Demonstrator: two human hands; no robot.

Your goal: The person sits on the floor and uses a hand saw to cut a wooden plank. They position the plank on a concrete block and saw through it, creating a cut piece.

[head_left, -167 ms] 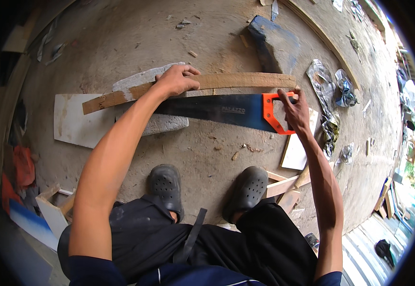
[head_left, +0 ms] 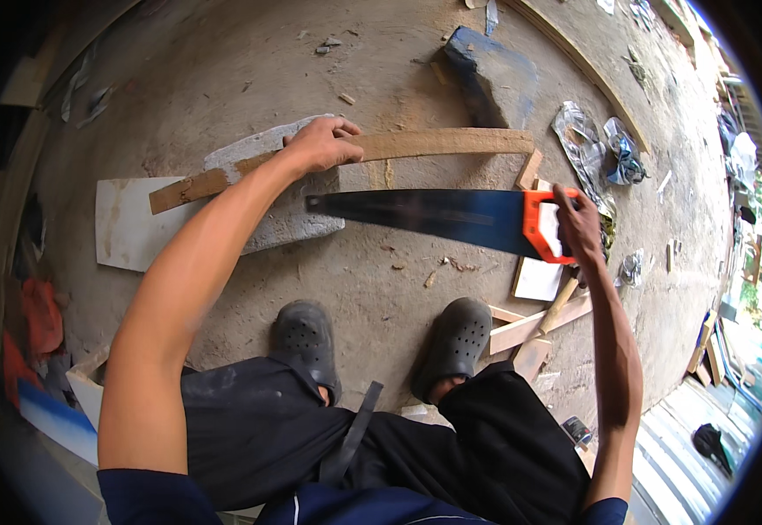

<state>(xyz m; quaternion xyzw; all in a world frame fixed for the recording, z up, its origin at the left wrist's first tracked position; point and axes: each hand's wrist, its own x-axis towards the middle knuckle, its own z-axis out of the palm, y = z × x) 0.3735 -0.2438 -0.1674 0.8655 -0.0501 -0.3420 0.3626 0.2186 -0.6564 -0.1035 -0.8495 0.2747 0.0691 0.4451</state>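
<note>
A long, slightly bowed-looking wooden strip lies across a rough grey concrete block. My left hand grips the strip over the block, its fingers curled over the far edge. Off to the right, my right hand is closed around the orange handle of a hand saw. The saw's dark blue blade points left on the near side of the strip, its tip over the block and apart from the wood. A white board sits by the block's left end, partly under the strip.
Beyond the strip stands a blue-stained block. Crumpled clear plastic lies to the right. Wood offcuts and a small white board are near my right shoe. An orange bag is at the far left.
My right hand has drawn the saw rightward and a little toward me, away from the strip, so the blade's tip now shows. My left hand stays on the strip.
</note>
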